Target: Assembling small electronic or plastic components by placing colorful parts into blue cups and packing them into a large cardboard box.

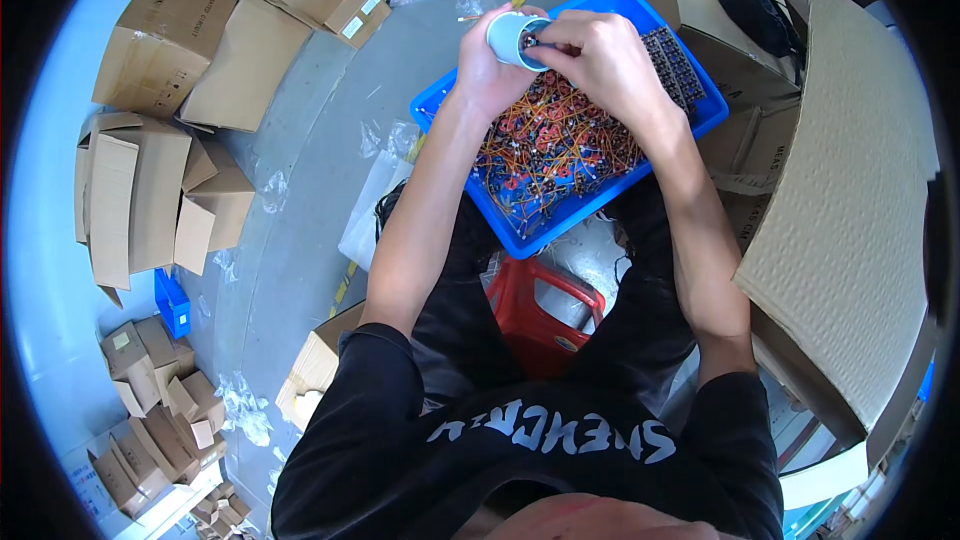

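My left hand (484,78) is wrapped round a pale, hollow cylindrical cup (505,36), its open end tilted to the right. A thin orange wire with a light tip sticks out past the cup's left side. At the cup's mouth, the thumb and fingers of my right hand (608,52) pinch a small dark part (530,40), too small to name exactly. Below both hands rests a blue plastic tray (712,112). It holds a heap of small red and dark parts with orange wires (550,145). Rows of dark block-like parts (675,65) lie at its right end.
A large cardboard box (840,200) stands close on my right, with a black pouch (752,10) on the carton behind it. A red plastic stool (530,315) shows between my legs. Open cartons (150,190) and plastic scraps line the left side.
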